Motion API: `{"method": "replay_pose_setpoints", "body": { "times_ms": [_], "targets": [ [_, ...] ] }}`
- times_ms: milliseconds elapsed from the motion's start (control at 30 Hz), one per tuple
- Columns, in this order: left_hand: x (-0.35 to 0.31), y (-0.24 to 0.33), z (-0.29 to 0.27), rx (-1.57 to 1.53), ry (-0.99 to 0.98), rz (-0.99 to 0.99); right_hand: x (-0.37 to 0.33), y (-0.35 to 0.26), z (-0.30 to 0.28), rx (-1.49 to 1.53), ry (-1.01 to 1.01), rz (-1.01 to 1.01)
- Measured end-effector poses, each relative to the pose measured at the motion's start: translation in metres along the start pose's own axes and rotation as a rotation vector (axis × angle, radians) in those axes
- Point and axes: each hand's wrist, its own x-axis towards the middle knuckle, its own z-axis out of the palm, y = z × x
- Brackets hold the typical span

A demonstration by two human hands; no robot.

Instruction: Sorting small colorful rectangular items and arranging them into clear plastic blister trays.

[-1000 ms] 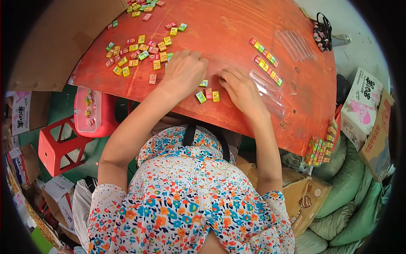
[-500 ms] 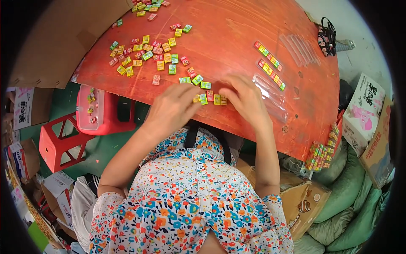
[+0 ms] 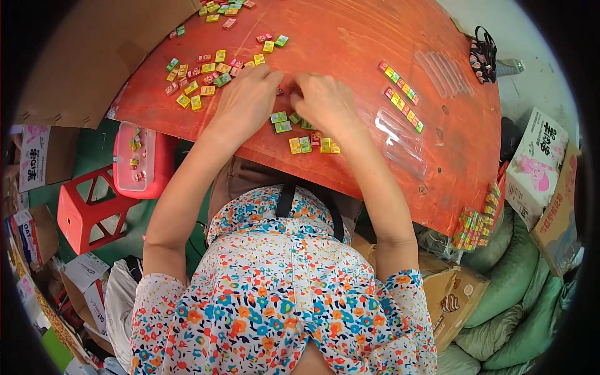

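Observation:
My left hand [image 3: 247,103] reaches over the scattered small coloured boxes, fingers bent down and together. Beside its fingertips a small red box [image 3: 279,90] shows in part; whether it is gripped is hidden. My right hand [image 3: 326,105] is just to the right, fingers curled inward, their contents out of sight. Nearer the table edge lie a yellow box [image 3: 295,145], a green box [image 3: 305,144], a red box [image 3: 315,139] and more yellow ones, roughly in a row. Other green boxes [image 3: 282,126] lie between my forearms.
The red table [image 3: 350,44] holds more loose boxes [image 3: 215,69] at left. At right lie two filled strips of boxes [image 3: 403,109], clear plastic trays [image 3: 400,144] and further trays [image 3: 444,75]. Stacked boxes [image 3: 472,228] stand at the right edge. Cardboard [image 3: 81,62] rises at left, above a red stool [image 3: 87,212].
Both hands have moved away from my body, from the row near the table edge to the loose boxes farther up. The row now shows uncovered below them.

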Motion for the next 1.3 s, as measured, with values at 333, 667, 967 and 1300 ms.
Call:
{"method": "replay_pose_setpoints", "body": {
  "times_ms": [333,667,967,1300],
  "targets": [
    [-0.027,0.020,-0.014,-0.172,-0.034,0.143,-0.026,0.051,-0.007,-0.108,0.139,0.123],
    [-0.057,0.066,-0.008,-0.175,-0.157,0.079,-0.104,0.060,-0.014,0.036,0.070,0.034],
    [-0.048,0.042,-0.015,-0.175,-0.055,-0.020,-0.102,0.053,-0.014,0.173,0.210,0.059],
    [-0.048,0.044,-0.016,-0.118,-0.053,0.018,-0.054,0.023,0.008,0.014,0.150,-0.163]
  ]
}}
